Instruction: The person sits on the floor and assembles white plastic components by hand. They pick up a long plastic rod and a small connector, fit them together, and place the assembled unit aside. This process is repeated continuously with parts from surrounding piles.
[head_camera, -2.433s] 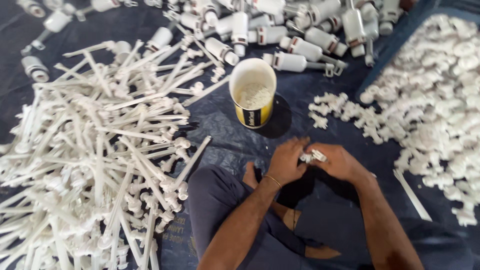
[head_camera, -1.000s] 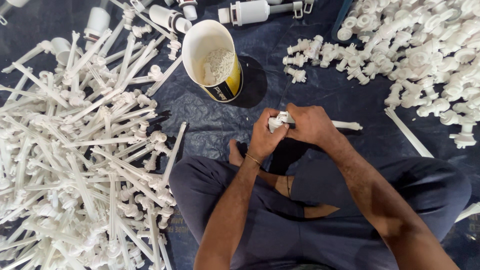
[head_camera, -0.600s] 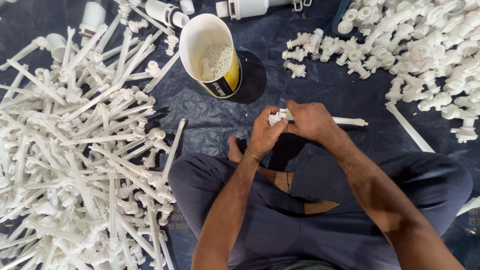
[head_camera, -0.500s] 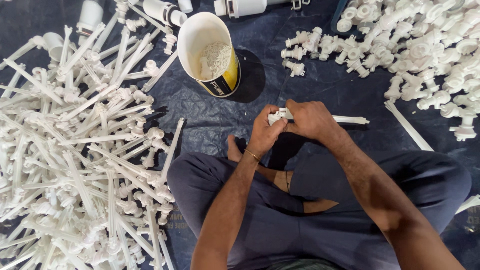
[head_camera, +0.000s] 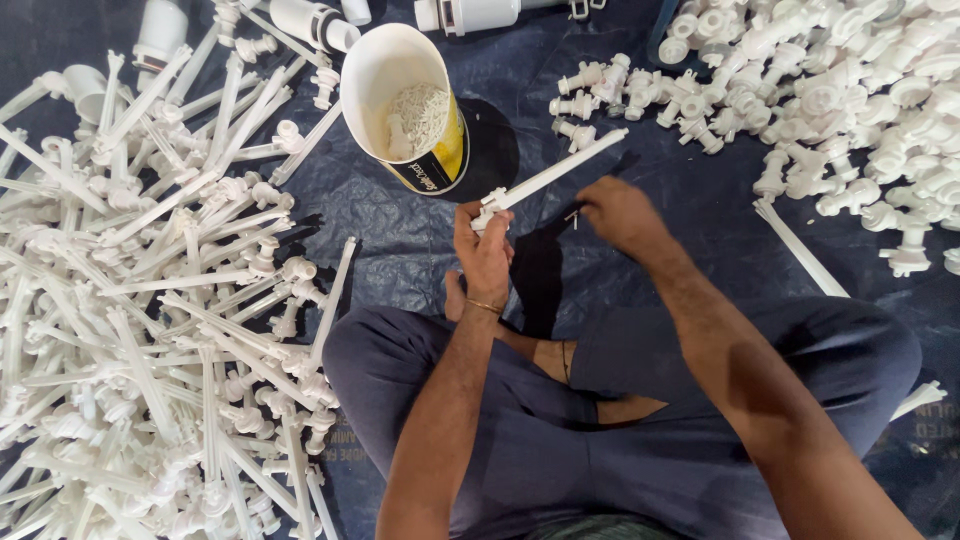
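**White rod w/ fitting: assembly in hand, small pin not yet in**

Rod (head_camera: 548, 176) is a long white plastic stem, held at its fitting end by the left hand (head_camera: 484, 250), fingers closed round it, far end pointing up and away toward the right pile. Right hand (head_camera: 618, 213) sits just beside it, fingertips pinching what looks like a small thin pin (head_camera: 573, 215); too small to say more. Judging by this, the step is fitting a small part into the rod's end. Next move prob. calls for lining the pin up w/ the fitting and holding the rod steady, a fine job for fingertips.

Person sits cross-legged on a dark tarp (head_camera: 400, 240) on the floor, hands over the lap.

Just beyond the hands: a tilted tub (head_camera: 410, 110), white inside w/ yellow and black side, holding small white bits. Left: big heap of rods (head_camera: 150, 330). Right, farther off: pile of short white fittings (head_camera: 850, 90). Top edge: a few larger white cylinders (head_camera: 470, 12).

Nothing blocks the hands. A loose strip (head_camera: 795, 245) lies near the right knee.
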